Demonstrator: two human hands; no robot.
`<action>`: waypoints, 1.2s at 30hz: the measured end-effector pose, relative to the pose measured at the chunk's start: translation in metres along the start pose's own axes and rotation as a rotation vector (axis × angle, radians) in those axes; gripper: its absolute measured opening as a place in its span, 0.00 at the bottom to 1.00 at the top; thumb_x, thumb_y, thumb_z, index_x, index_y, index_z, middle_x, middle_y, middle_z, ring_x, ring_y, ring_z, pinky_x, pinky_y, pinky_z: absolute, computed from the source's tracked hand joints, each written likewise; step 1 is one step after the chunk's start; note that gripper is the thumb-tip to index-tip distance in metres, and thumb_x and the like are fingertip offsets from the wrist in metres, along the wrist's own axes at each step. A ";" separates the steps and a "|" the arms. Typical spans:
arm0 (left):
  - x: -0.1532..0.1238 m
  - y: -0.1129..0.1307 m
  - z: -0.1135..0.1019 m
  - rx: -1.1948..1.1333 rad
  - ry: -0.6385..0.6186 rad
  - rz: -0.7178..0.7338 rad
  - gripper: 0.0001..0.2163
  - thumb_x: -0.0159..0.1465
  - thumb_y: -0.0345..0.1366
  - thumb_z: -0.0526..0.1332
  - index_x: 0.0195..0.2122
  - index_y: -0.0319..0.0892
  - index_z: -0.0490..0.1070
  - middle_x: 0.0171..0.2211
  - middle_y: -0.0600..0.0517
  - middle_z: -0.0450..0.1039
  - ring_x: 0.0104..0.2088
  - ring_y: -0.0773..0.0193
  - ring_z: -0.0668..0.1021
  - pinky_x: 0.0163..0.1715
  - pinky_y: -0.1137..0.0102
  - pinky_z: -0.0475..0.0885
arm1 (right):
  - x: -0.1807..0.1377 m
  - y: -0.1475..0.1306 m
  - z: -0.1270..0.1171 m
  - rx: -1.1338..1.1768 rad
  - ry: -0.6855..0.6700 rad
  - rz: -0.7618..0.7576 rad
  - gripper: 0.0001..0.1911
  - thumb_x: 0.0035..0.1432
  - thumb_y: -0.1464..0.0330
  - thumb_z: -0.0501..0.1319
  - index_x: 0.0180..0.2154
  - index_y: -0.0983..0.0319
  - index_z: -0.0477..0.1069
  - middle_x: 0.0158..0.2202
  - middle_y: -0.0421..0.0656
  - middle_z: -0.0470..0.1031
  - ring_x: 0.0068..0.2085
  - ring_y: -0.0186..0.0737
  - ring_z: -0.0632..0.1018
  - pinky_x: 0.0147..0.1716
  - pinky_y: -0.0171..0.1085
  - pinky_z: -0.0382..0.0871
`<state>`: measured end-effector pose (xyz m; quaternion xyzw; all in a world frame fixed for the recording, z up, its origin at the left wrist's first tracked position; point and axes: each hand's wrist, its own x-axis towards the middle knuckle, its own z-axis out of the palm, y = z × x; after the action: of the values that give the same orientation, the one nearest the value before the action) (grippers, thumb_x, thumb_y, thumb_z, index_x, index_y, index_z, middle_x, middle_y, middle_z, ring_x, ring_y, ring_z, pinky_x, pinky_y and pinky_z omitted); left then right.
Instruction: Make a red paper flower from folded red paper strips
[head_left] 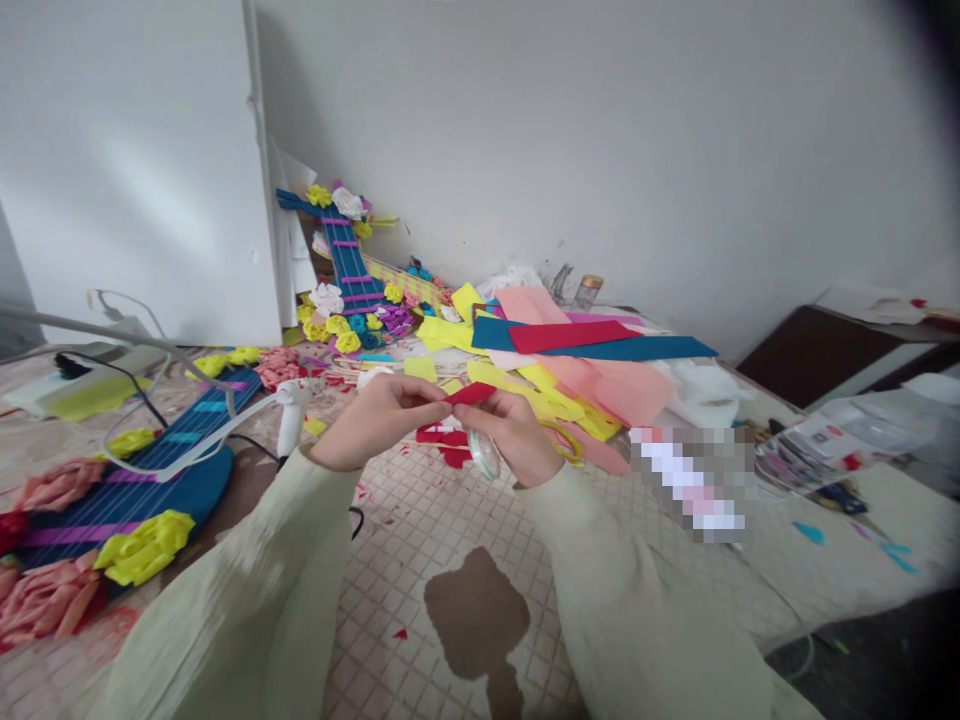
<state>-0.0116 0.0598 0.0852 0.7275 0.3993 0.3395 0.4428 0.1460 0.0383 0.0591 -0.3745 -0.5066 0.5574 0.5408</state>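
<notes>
Head view, left hand [379, 420] and right hand [517, 435] pinching a red paper strip [471, 393] at its ends above the tiled tablecloth [420, 530], open cloth beneath, coloured paper sheets [592, 345] piled behind, magazine [817, 450] print unreadable.

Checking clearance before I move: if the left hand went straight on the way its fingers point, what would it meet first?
The left hand would meet the red paper strip it pinches, then probably the right hand.
</notes>
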 end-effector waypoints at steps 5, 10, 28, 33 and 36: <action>-0.003 0.006 -0.003 0.089 -0.066 0.048 0.12 0.55 0.42 0.55 0.24 0.40 0.71 0.20 0.55 0.67 0.21 0.71 0.66 0.20 0.76 0.59 | -0.002 -0.003 0.000 0.046 -0.001 0.033 0.07 0.39 0.68 0.65 0.26 0.63 0.73 0.24 0.39 0.74 0.27 0.34 0.73 0.29 0.35 0.66; -0.004 0.010 0.000 0.099 -0.065 0.086 0.14 0.58 0.43 0.50 0.28 0.40 0.71 0.22 0.55 0.67 0.23 0.70 0.66 0.22 0.75 0.60 | -0.003 -0.005 0.000 -0.003 0.007 0.039 0.11 0.39 0.67 0.65 0.29 0.64 0.73 0.26 0.41 0.73 0.27 0.35 0.73 0.29 0.36 0.66; 0.001 0.001 0.003 0.034 -0.010 0.027 0.10 0.55 0.40 0.55 0.27 0.39 0.70 0.20 0.55 0.66 0.20 0.72 0.66 0.18 0.77 0.59 | -0.006 -0.002 -0.005 -0.170 -0.138 -0.038 0.12 0.46 0.65 0.61 0.35 0.63 0.69 0.30 0.41 0.71 0.33 0.36 0.72 0.33 0.36 0.66; 0.002 -0.002 0.001 0.054 0.030 0.034 0.11 0.55 0.40 0.55 0.29 0.38 0.71 0.23 0.53 0.70 0.22 0.70 0.69 0.19 0.76 0.61 | -0.009 0.004 -0.005 -0.259 -0.160 -0.017 0.14 0.44 0.65 0.63 0.35 0.62 0.67 0.35 0.42 0.69 0.33 0.34 0.71 0.31 0.35 0.65; 0.002 -0.003 -0.001 0.077 0.049 0.043 0.10 0.55 0.39 0.55 0.29 0.38 0.71 0.25 0.52 0.71 0.24 0.69 0.70 0.21 0.76 0.62 | -0.007 0.007 -0.002 -0.261 -0.165 -0.039 0.10 0.44 0.67 0.63 0.32 0.62 0.67 0.32 0.41 0.68 0.32 0.33 0.70 0.32 0.34 0.64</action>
<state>-0.0124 0.0626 0.0831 0.7439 0.4069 0.3511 0.3971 0.1473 0.0324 0.0514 -0.3846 -0.6245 0.5053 0.4548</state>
